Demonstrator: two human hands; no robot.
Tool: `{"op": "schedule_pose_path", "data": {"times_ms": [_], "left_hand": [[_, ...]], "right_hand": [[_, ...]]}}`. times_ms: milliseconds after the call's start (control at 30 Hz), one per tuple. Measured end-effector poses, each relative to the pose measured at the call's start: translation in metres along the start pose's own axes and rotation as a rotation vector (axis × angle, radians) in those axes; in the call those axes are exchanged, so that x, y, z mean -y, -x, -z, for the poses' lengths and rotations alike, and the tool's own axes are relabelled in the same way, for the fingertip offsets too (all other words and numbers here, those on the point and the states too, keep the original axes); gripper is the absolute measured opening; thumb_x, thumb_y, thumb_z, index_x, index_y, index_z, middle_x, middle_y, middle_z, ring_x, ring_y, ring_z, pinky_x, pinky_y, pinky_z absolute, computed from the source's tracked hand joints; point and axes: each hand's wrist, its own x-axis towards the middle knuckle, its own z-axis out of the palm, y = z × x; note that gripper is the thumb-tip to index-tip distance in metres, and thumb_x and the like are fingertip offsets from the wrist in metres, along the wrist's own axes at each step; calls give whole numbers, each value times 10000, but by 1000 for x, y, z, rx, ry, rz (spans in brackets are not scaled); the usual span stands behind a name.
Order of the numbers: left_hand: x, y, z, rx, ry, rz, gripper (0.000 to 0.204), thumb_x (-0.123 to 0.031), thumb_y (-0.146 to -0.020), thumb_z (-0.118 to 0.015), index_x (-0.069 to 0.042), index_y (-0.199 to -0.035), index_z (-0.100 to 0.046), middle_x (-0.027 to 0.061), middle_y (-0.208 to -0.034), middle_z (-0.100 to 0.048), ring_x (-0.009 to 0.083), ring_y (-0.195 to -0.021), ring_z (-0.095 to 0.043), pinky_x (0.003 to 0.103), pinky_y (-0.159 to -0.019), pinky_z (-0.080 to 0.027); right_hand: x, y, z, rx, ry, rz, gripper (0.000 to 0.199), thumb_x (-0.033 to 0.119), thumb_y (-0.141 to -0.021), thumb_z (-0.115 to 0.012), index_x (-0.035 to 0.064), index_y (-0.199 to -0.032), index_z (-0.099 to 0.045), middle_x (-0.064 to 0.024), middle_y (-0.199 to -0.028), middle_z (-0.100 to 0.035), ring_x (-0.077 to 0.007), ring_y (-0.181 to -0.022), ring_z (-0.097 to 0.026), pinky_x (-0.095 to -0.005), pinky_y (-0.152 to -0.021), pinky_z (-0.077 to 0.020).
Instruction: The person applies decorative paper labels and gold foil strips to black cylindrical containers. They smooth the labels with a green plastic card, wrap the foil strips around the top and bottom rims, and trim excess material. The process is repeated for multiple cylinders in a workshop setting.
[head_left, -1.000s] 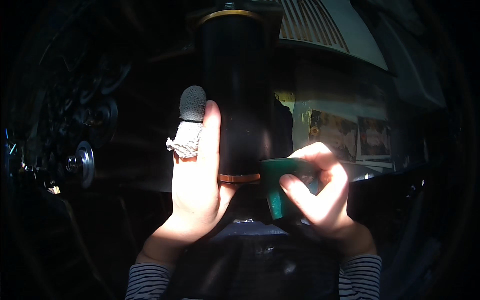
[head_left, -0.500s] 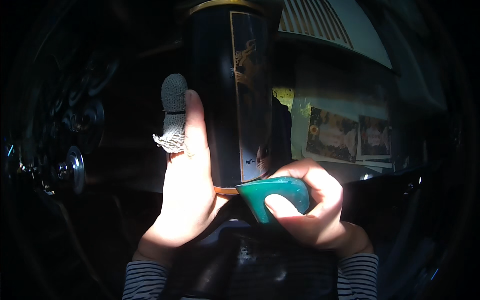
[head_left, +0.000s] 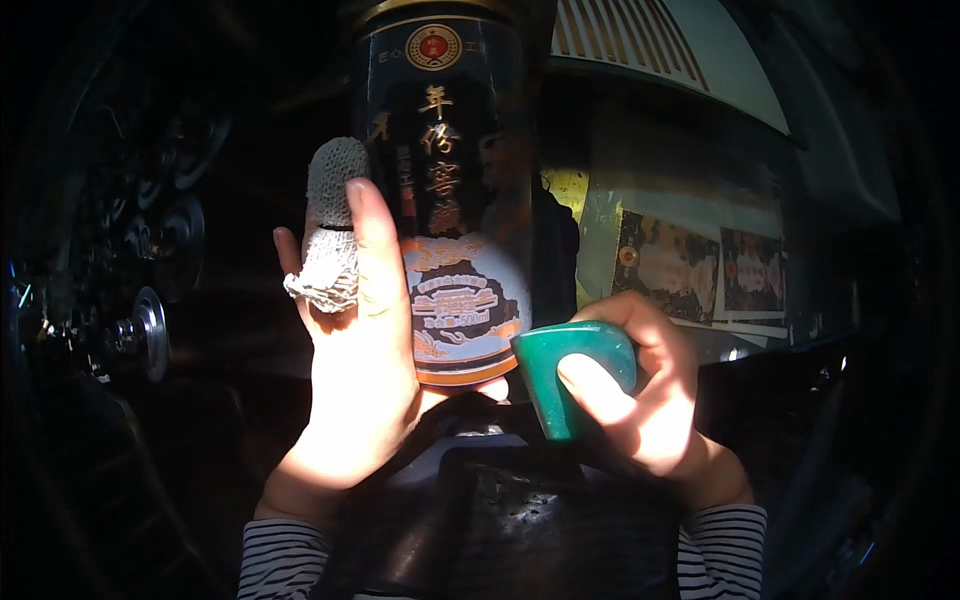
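Note:
A black cylindrical canister (head_left: 465, 180) with a gold rim and a decorated label panel stands lengthwise ahead of me, its near end towards me. My left hand (head_left: 362, 350) holds its lower left side. The thumb lies along the wall, and a fingertip shows under the near end. A grey knitted finger cot (head_left: 337, 205) covers one raised finger. My right hand (head_left: 640, 400) pinches a green flat scraper (head_left: 550, 375) between thumb and curled fingers. The scraper's upper left corner is beside the canister's lower right edge; whether they touch I cannot tell.
To the right lie printed dark label sheets (head_left: 665, 265) on a pale surface. Farther back is a white slotted panel (head_left: 690, 60). Shiny round metal parts (head_left: 150, 335) stand at the left in shadow. A dark, glossy surface (head_left: 490, 530) lies between my forearms.
The canister has turned, bringing its decorated panel round to face me. My left hand has shifted slightly left. The right hand and scraper have moved a little right and up.

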Motion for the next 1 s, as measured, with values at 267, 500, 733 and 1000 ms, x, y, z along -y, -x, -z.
{"op": "schedule_pose_path", "data": {"times_ms": [267,500,733,1000], "left_hand": [[-8,1,-3,-59,-402,-62,881,-300,-772,-682,-86,-1428,-135,215,-1383,-323,387,-1319,-247,556,-1074,-32],[-7,-10,-28,-239,168,-122,1112,-264,-639,-813,-41,-1431,-66,198,-1257,-461,315,-1054,-535,407,-909,-424],[-18,-12,-10,-85,-317,-142,1048,-256,-675,-774,-7,-1429,-89,228,-1310,-396,364,-1202,-410,450,-1022,-292],[0,-9,-6,71,-66,117,916,-294,-751,-714,-16,-1415,-147,207,-1350,-372,321,-1239,-402,408,-1005,-360]], "right_hand": [[8,0,5,71,-94,58,235,37,-767,-659,-11,-969,-549,-65,-875,-586,-106,-767,-580,-230,-696,-479],[-13,6,14,-24,77,54,239,63,-785,-658,-6,-991,-559,-60,-824,-617,-104,-728,-594,-217,-633,-476],[7,4,16,23,35,163,238,72,-775,-681,-27,-958,-565,-87,-823,-614,-114,-725,-589,-220,-638,-467],[-12,4,21,-26,50,-32,233,88,-792,-672,15,-980,-557,-60,-835,-617,-104,-739,-590,-237,-652,-473]]}}
